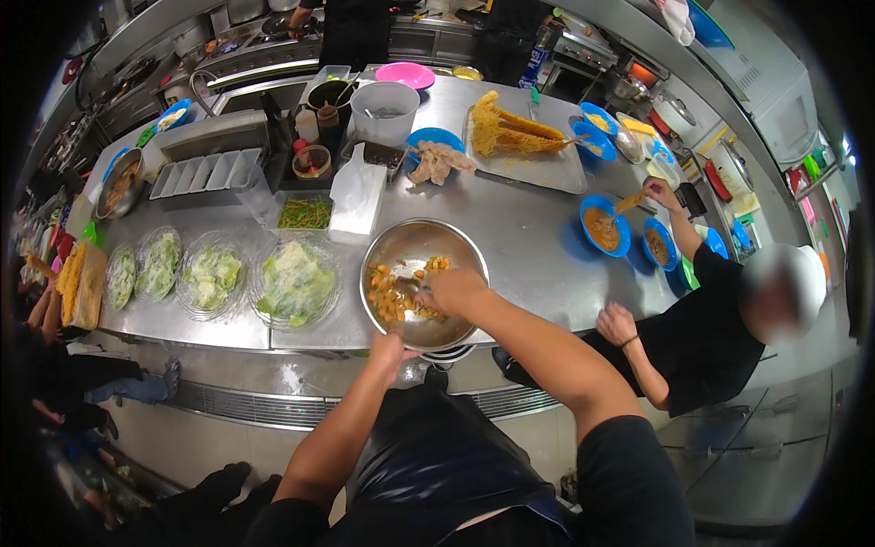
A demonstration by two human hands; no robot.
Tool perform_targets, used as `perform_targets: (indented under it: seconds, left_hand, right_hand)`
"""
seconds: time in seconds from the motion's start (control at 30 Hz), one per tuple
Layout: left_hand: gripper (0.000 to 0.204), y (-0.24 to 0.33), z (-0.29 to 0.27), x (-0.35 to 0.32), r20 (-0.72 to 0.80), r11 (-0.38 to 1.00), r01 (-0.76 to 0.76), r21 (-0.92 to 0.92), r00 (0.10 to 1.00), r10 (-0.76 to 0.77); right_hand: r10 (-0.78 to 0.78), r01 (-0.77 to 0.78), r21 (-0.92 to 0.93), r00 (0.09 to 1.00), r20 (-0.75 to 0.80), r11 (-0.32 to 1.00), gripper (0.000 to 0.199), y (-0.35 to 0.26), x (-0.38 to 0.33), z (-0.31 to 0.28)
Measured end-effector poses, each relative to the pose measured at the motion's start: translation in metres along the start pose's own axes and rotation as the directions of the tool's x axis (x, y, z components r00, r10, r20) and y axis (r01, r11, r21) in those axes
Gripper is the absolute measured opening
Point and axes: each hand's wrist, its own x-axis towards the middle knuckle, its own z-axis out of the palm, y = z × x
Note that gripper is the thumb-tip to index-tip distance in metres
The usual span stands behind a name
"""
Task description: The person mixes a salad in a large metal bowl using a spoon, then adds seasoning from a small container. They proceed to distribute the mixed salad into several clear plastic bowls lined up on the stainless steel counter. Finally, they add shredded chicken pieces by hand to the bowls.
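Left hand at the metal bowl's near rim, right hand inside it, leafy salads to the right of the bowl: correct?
Not quite: the leafy salads sit to the left of the metal bowl, as the head view shows. The left hand is at its near rim, and the right hand reaches inside.

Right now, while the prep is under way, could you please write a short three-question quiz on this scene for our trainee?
1. Which of the person's hands reaches into the metal bowl? A: left; B: right; C: neither.
2. True or false: the pink basin stands farther from the person than that bowl.
3. How many salads stand in a row to the left of that bowl?

Key: 1. B, the right hand. 2. True. 3. Four.
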Motion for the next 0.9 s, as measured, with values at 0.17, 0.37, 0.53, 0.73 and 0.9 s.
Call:
perform_targets:
  seconds: [0.17, 0.37, 0.53, 0.73, 0.9]
  left_hand:
    - [0.044, 0.015, 0.008, -0.051, -0.053, 0.986, -0.028, 0.164, 0.998, 0.037]
    - [0.045, 0.011, 0.018, -0.059, 0.087, 0.979, 0.019, 0.203, 0.996, -0.037]
    - [0.047, 0.019, 0.035, -0.075, 0.142, 0.951, 0.066, 0.301, 0.983, -0.113]
    - [0.061, -0.018, 0.073, -0.073, 0.191, 0.977, 0.083, 0.195, 0.974, -0.120]
    - [0.057, -0.028, 0.095, -0.082, 0.204, 0.978, 0.086, 0.189, 0.971, -0.125]
  right_hand:
    - [0.137, -0.136, 0.017, 0.986, -0.091, 0.991, 0.050, 0.017, -0.044, -0.030]
    - [-0.037, 0.038, -0.050, 0.999, 0.026, 0.998, 0.051, 0.001, -0.102, -0.019]
    - [0.335, -0.341, -0.064, 0.938, -0.091, 0.938, 0.050, 0.073, -0.146, -0.014]
    - [0.129, -0.134, 0.120, 0.991, 0.045, 0.984, 0.060, 0.049, -0.186, 0.027]
    - [0.134, -0.142, 0.102, 0.987, 0.088, 0.985, 0.059, 0.046, -0.251, -0.001]
